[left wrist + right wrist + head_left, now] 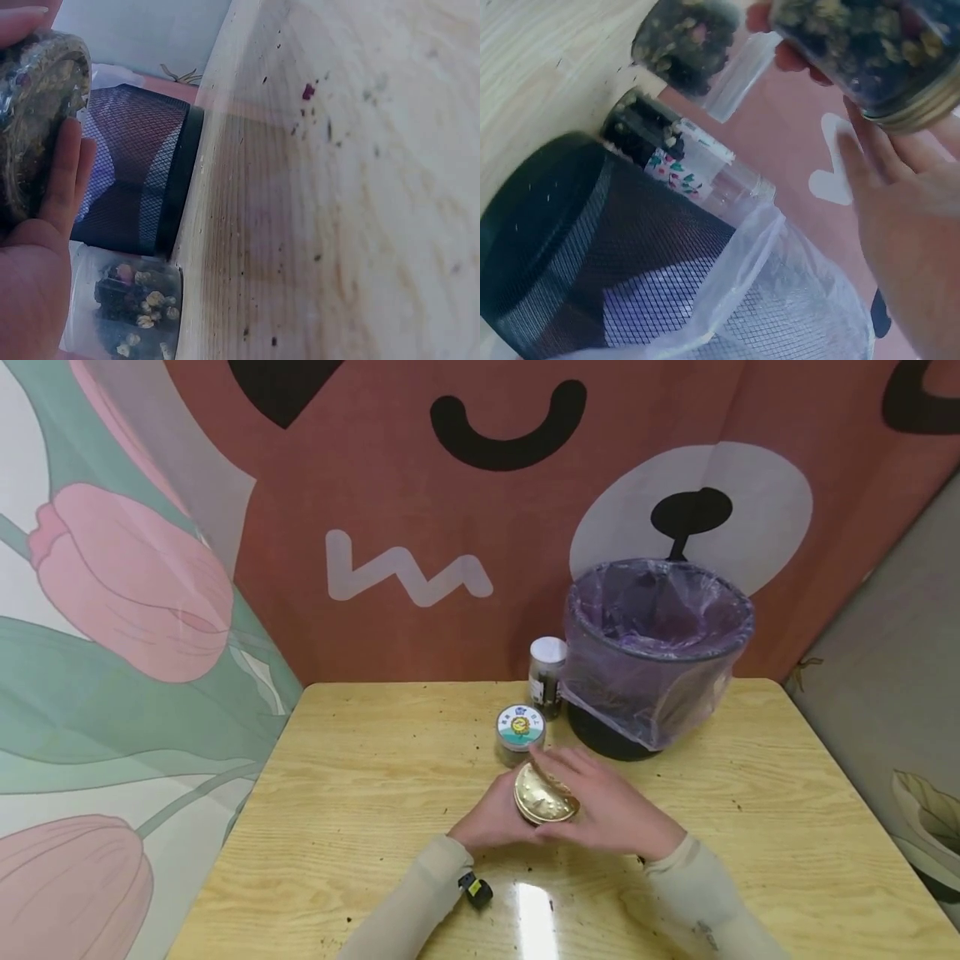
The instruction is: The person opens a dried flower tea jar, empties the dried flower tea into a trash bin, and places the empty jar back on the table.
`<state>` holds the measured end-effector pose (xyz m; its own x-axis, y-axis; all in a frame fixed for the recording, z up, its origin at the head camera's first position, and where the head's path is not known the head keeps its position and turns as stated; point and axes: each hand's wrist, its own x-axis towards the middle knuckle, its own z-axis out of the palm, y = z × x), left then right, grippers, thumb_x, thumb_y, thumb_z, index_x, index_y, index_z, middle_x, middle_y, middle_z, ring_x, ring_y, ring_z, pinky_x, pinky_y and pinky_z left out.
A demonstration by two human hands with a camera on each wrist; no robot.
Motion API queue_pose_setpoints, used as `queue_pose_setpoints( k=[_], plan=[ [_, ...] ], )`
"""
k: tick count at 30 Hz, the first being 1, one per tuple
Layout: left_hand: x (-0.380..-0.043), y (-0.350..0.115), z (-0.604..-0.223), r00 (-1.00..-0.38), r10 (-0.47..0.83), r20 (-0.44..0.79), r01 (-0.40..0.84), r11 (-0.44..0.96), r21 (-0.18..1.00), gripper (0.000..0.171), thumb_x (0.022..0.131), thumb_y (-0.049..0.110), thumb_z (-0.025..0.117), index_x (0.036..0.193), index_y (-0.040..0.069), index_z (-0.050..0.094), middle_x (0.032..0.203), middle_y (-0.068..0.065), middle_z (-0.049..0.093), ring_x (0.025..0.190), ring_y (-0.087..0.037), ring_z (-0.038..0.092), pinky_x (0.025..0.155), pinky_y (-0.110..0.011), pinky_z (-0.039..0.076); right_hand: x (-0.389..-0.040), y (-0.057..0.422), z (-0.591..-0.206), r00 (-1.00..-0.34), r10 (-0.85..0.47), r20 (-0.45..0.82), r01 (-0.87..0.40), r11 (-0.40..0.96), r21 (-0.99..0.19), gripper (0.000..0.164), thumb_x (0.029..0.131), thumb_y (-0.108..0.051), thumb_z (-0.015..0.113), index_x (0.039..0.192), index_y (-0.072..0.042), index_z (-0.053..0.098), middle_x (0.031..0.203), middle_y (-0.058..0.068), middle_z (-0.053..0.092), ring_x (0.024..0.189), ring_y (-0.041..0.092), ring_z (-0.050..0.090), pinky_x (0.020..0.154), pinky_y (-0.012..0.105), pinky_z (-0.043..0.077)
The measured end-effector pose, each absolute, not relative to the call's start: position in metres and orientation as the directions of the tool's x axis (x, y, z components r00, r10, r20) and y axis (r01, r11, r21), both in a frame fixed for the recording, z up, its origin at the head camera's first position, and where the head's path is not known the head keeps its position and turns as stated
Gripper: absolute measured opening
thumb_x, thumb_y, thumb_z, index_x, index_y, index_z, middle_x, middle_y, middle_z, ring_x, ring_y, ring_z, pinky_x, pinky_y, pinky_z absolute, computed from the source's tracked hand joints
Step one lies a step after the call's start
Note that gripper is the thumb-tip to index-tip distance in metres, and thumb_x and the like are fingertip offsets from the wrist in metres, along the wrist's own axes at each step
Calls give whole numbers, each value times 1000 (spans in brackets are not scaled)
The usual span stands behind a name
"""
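Over the front middle of the table, both hands are at a clear glass jar (870,52) of dried flowers with a gold lid (537,800). My left hand (491,814) grips the jar's body; in the left wrist view its fingers curl round the side by the jar's base (45,112). From the other side, my right hand (611,802) holds the gold lid, fingers over the far edge and thumb at the near edge. The lid's top shows a curved crease and bright reflections. Just beyond the hands stands a second jar (521,728) with a printed round lid and dried flowers inside.
A taller clear jar (548,677) with a white lid stands behind, beside a black mesh bin (611,735) lined with a translucent purple bag (675,693). Small dark crumbs (308,91) dot the wooden table (360,777). A printed cloth (390,643) hangs behind the table.
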<state>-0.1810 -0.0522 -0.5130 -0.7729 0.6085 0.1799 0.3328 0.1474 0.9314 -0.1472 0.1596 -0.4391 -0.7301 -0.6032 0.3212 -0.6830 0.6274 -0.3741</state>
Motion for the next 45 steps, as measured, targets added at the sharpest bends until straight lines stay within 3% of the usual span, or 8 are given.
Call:
queue_pose_setpoints(
  k=[4, 10, 18, 21, 27, 31, 39, 45],
  plan=[
    [-182, -52, -514, -779, 604, 169, 315, 144, 938, 120, 66, 9, 96, 163, 29, 28, 160, 5, 46, 144, -14, 48, 122, -33, 37, -147, 161, -438, -744, -589, 315, -666, 620, -416, 114, 72, -58, 89, 162, -12, 36, 154, 13, 50, 141, 38, 50, 113, 60, 44],
    [-183, -51, -516, -769, 613, 179, 352, 173, 920, 117, 69, 13, 97, 162, 30, 28, 157, 3, 50, 141, -13, 51, 120, -32, 40, -148, 154, -440, -770, -547, 329, -638, 671, -378, 115, 71, -74, 80, 157, -7, 44, 139, 5, 58, 127, 24, 58, 104, 49, 54],
    [-182, -50, -516, -770, 618, 160, 328, 168, 930, 122, 66, 8, 96, 165, 23, 25, 159, 2, 48, 142, -14, 50, 121, -32, 38, -146, 160, -438, -775, -578, 255, -625, 640, -447, 111, 74, -51, 89, 161, -8, 35, 155, 14, 51, 141, 37, 49, 112, 60, 45],
    [-181, -50, -516, -772, 616, 158, 321, 164, 933, 122, 67, 8, 95, 165, 23, 24, 160, 3, 45, 144, -14, 48, 122, -33, 37, -145, 161, -438, -768, -579, 273, -634, 629, -450, 111, 74, -54, 88, 161, -9, 36, 157, 16, 48, 143, 40, 47, 113, 62, 43],
    [-180, -48, -515, -773, 613, 164, 332, 170, 928, 109, 70, 15, 96, 159, 28, 34, 153, 3, 53, 138, -12, 53, 119, -31, 41, -147, 156, -441, -759, -553, 345, -651, 669, -359, 107, 71, -71, 82, 156, -15, 48, 139, 2, 57, 127, 24, 58, 100, 51, 55],
    [-178, -47, -515, -774, 616, 149, 312, 166, 936, 107, 71, 15, 96, 157, 30, 36, 150, 4, 56, 135, -11, 55, 116, -30, 43, -147, 156, -441, -737, -568, 366, -673, 666, -322, 100, 72, -63, 87, 153, -15, 52, 132, -1, 58, 121, 20, 58, 95, 47, 56],
    [-179, -44, -518, -778, 610, 150, 273, 113, 955, 111, 66, 1, 93, 159, 22, 36, 152, -1, 54, 138, -15, 53, 119, -31, 40, -146, 161, -437, -728, -604, 323, -683, 601, -416, 97, 74, -36, 93, 156, -13, 47, 147, 4, 55, 134, 28, 56, 109, 52, 50],
    [-182, -46, -516, -770, 613, 176, 323, 138, 936, 111, 72, 11, 95, 162, 20, 30, 155, -3, 51, 140, -16, 52, 119, -32, 41, -148, 155, -441, -747, -575, 333, -664, 652, -365, 101, 75, -58, 87, 156, -13, 47, 146, 5, 56, 131, 29, 57, 104, 52, 53]
  ],
)
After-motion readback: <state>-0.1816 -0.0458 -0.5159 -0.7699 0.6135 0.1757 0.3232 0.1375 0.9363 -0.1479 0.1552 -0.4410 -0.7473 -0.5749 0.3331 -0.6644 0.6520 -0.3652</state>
